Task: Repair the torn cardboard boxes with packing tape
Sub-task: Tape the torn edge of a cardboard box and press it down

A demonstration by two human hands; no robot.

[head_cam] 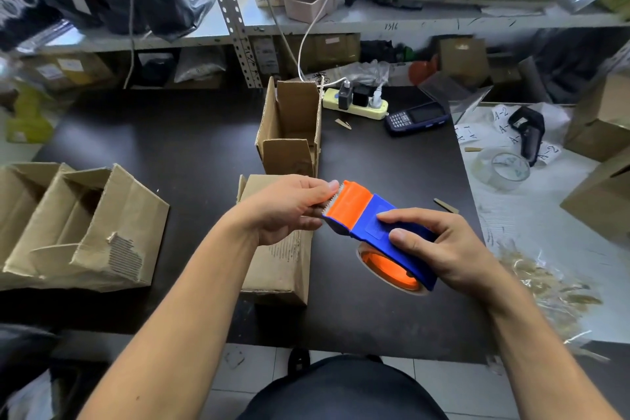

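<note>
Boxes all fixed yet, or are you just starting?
Just starting. No fresh tape shows on any box. The right hand holds the tape dispenser; the left hand pinches at its toothed end. Left to do: the torn box on the left, the box under the hands, and the open box behind.

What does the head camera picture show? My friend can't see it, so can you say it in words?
A person holds a blue and orange tape dispenser in the right hand, while the left hand pinches at its toothed front end. Below the hands, a cardboard box lies on a dark table, with a torn box at the left.
</note>
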